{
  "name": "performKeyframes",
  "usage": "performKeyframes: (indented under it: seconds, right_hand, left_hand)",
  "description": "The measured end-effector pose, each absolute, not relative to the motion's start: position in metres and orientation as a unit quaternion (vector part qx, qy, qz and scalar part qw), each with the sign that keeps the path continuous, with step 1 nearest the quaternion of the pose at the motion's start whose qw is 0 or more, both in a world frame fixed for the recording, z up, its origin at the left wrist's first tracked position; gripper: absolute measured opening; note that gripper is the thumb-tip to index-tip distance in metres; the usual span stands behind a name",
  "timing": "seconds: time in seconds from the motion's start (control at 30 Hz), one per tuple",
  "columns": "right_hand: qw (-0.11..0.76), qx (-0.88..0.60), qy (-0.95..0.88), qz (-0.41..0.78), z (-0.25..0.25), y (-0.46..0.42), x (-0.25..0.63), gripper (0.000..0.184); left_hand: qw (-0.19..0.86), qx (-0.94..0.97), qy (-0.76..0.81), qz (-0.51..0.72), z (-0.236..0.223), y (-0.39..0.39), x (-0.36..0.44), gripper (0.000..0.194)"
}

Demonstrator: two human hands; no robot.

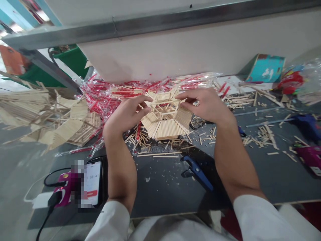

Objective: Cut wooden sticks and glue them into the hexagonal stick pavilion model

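A pale model built of thin wooden sticks, with sloping panels around an open frame, sits in the middle of the dark table. From the left, my left hand pinches the model's upper frame, thumb and index finger curled at its edge. My right hand grips the opposite side of the same frame in a similar pinch. Exactly which sticks the fingertips press is hard to make out. Loose stick offcuts lie around the model's base. Nearer to me, a pair of blue-handled cutters rests on the tabletop.
Clear and red plastic wrapping with sticks lines the back. A larger stick structure stands at the left. A phone and a pink power socket with cables lie front left. A teal box is back right. A metal bar crosses above.
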State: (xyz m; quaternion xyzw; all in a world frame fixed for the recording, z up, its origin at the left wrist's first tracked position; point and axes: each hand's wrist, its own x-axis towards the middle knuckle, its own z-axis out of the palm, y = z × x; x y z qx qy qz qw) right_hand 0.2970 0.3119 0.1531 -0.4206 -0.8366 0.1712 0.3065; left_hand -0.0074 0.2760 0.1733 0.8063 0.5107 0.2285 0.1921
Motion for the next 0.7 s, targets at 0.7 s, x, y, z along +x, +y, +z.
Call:
performKeyframes:
  seconds: [0.7]
  right_hand:
    - [0.326, -0.400, -0.848, 0.116, 0.153, 0.299, 0.309, 0.007]
  left_hand:
    - [0.135, 0.733, 0.584, 0.320, 0.227, 0.175, -0.003, 0.025]
